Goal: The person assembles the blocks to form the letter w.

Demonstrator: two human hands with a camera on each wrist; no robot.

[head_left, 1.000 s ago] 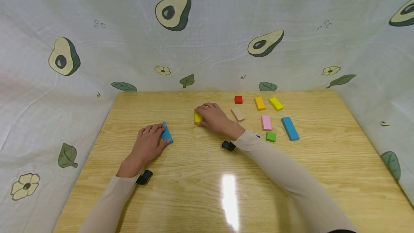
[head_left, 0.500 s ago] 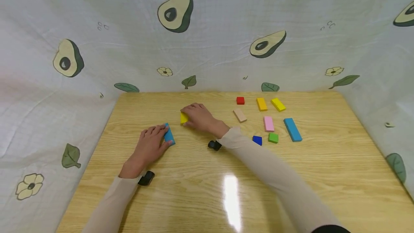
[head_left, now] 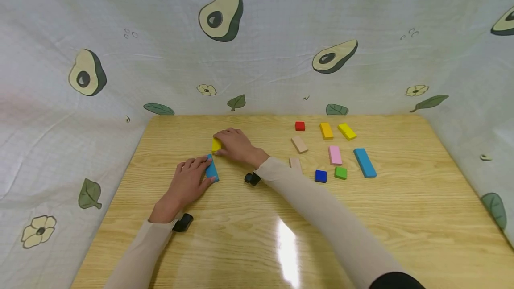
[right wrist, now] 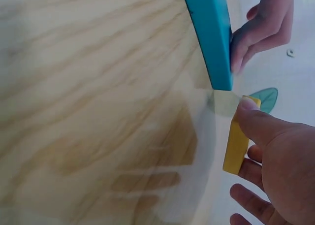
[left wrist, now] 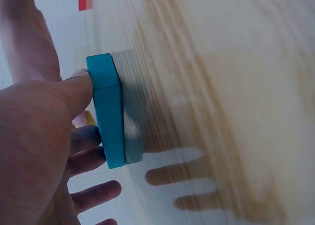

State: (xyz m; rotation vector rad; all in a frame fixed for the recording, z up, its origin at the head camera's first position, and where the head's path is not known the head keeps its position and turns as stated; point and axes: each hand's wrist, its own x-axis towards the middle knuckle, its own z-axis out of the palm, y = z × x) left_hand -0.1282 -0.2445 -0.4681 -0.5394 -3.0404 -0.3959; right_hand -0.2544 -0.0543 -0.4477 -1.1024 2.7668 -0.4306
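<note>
In the head view a blue rectangular block [head_left: 212, 172] lies on the left part of the wooden table, set at a slant. My left hand [head_left: 185, 183] holds it, thumb at its near end and fingers at its far end; the left wrist view shows thumb and fingertips along one side of the same blue block [left wrist: 109, 121]. My right hand [head_left: 240, 147] pinches a yellow block [head_left: 216, 145] just beyond the blue block's far end. Seen from the right wrist, the yellow block [right wrist: 236, 145] is between thumb and fingers, near the blue block's end [right wrist: 219, 77].
Loose blocks lie right of centre: red [head_left: 300, 126], orange [head_left: 327, 131], yellow [head_left: 347, 131], two pale wooden, one [head_left: 299, 144] farther back and one [head_left: 295, 164] partly behind my right sleeve, pink [head_left: 335, 155], dark blue [head_left: 321, 176], green [head_left: 341, 173] and long blue [head_left: 365, 163]. A printed cloth [head_left: 273, 79] surrounds the table.
My right hand has carried the yellow block left, close to the blue block. My left hand stays in place. The dark blue block and a pale block have come out from behind my right sleeve.
</note>
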